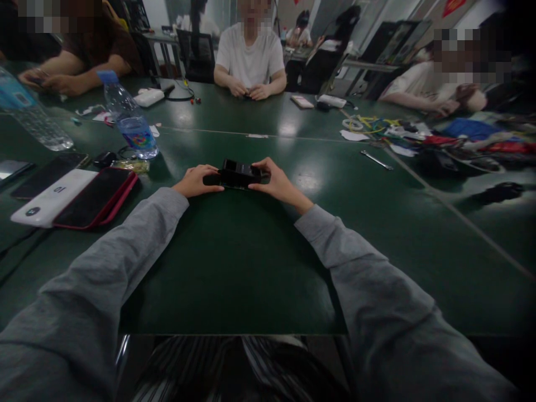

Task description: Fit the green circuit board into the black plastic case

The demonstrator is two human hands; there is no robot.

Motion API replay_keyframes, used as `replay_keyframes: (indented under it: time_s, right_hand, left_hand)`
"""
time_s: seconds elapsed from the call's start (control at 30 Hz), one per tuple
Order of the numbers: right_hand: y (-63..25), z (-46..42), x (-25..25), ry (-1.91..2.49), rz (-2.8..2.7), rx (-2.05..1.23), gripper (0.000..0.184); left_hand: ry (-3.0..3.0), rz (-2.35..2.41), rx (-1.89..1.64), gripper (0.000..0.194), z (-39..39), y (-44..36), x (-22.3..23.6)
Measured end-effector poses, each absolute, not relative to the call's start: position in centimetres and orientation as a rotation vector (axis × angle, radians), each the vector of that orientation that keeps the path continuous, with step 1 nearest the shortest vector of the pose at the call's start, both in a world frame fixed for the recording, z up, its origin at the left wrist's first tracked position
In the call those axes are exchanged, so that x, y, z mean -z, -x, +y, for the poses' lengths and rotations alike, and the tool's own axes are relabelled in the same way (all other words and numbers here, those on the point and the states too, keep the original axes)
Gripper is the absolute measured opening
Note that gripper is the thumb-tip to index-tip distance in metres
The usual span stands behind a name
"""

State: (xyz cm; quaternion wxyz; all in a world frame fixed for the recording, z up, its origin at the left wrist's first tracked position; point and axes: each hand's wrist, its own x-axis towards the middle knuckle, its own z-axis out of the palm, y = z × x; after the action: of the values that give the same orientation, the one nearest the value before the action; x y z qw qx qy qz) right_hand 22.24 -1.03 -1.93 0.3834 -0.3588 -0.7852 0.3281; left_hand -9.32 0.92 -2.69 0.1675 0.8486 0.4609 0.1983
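Black device (240, 176) centred between the hands, over the worktop (234, 268); resting or slightly lifted, cannot tell. Long axis roughly left to right, one end toward each hand, neither hand clearly nearer. Far left: clear bottle (36, 111), then dark phone (48, 177), white slab (50, 201), probably a power bank, and red-cased phone (95, 196), all three close side by side, left of the left sleeve (142, 234). Next, labelled bottle (132, 123), upright, beyond left hand; nearest tall obstacle on that side, well apart from device. Left hand (196, 181) curled round left end, thumb on near side. Straight across, co-worker (251, 56) in white shirt, well beyond device. Right hand (277, 181) pinching right end, thumb near, fingers on far side. Grip firmness unreadable. Further right: wrench (377, 160) lying flat, then cable pile (460, 134), well off to the side.
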Motion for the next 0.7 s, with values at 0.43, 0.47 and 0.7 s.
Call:
replay_keyframes:
  time_s: [0.43,0.47,0.7]
  right_hand:
    - [-21.87,-2.05,1.86,0.976,-2.085,-0.772,0.057]
    - [-21.86,-2.09,1.84,0.986,-2.083,-0.771,0.057]
    - [-21.92,-1.75,2.34,0.978,-2.066,-0.787,0.060]
  left_hand:
    - [-2.405,1.321,-0.557,0.065,1.00,9.38,2.81]
    - [-2.407,1.317,-0.563,0.064,1.03,9.40,2.87]
    - [-2.408,1.314,-0.568,0.061,1.10,9.41,2.84]
